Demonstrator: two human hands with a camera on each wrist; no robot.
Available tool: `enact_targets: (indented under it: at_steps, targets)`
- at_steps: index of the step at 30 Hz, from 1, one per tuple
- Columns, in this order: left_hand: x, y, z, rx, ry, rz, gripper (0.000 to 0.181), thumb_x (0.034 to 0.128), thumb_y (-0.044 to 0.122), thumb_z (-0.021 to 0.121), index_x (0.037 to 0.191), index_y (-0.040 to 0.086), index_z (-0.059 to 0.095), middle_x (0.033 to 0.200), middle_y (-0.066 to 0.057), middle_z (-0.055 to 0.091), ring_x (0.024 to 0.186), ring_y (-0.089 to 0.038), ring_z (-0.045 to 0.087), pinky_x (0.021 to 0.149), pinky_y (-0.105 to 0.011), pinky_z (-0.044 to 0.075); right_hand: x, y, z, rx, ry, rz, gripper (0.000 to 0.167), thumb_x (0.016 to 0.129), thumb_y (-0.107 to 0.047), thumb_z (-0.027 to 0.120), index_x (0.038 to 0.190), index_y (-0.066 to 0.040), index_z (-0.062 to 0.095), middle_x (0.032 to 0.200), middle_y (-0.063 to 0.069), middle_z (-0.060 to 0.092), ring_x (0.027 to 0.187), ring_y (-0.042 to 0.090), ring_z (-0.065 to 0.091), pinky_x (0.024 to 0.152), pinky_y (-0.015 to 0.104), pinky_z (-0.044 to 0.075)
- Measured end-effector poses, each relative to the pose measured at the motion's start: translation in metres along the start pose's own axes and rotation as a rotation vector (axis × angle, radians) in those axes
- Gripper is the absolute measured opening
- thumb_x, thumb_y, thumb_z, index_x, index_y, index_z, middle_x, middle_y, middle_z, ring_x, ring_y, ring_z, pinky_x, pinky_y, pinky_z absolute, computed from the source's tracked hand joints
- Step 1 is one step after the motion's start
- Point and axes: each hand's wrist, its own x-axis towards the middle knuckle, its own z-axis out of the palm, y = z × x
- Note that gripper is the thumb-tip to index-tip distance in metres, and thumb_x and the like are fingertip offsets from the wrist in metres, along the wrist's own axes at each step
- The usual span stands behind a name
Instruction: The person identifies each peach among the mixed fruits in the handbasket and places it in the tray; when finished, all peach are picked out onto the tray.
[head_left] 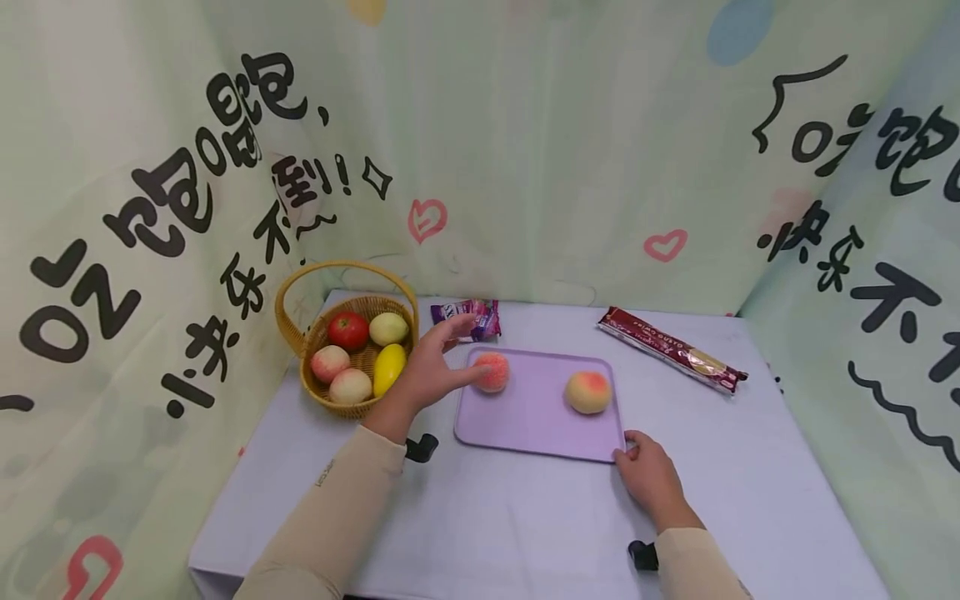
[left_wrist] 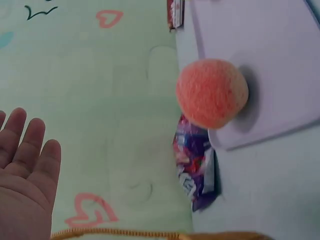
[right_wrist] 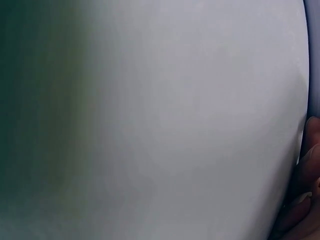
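A pink peach (head_left: 492, 372) sits at the left end of a purple tray (head_left: 528, 421), and a yellowish peach (head_left: 588, 393) lies toward its right side. My left hand (head_left: 433, 367) is held over the tray's left edge with fingers spread, the thumb beside the pink peach; whether it touches cannot be told. The left wrist view shows that peach (left_wrist: 211, 93) on the tray (left_wrist: 275, 35), apart from the raised fingers of my left hand (left_wrist: 27, 180). My right hand (head_left: 652, 479) pinches the tray's near right corner; its curled fingers (right_wrist: 310, 160) show at the right wrist view's edge.
A wicker basket (head_left: 306, 383) of several fruits stands left of the tray. Behind the tray lies a purple snack packet (head_left: 489, 320), and a long dark red packet (head_left: 667, 347) lies at the back right. Printed curtains enclose the table (head_left: 480, 517) at the back and sides.
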Motion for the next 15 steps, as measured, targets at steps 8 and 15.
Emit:
enact_targets:
  at_steps: [8, 15]
  targets:
    - [-0.016, -0.004, -0.031, 0.05, 0.089, -0.107, 0.077, 0.0844, 0.024, 0.086, 0.15, 0.015, 0.047, 0.147, -0.005, 0.057, 0.14, -0.023, 0.051, 0.118, -0.044, 0.04, 0.002, 0.001, -0.004, 0.008, -0.01, 0.009, 0.055, 0.102, -0.028, 0.058, 0.147, 0.002, 0.046, 0.097, 0.012, 0.057, 0.086, 0.025, 0.052, 0.071, 0.035, 0.044]
    - [-0.028, -0.022, -0.053, 0.053, 0.126, -0.221, 0.08, 0.0846, 0.034, 0.085, 0.152, 0.02, 0.045, 0.15, -0.005, 0.054, 0.142, -0.021, 0.049, 0.118, -0.046, 0.04, 0.002, 0.002, -0.001, 0.019, -0.015, 0.003, 0.055, 0.102, -0.028, 0.059, 0.147, 0.001, 0.046, 0.096, 0.012, 0.058, 0.084, 0.024, 0.052, 0.069, 0.034, 0.044]
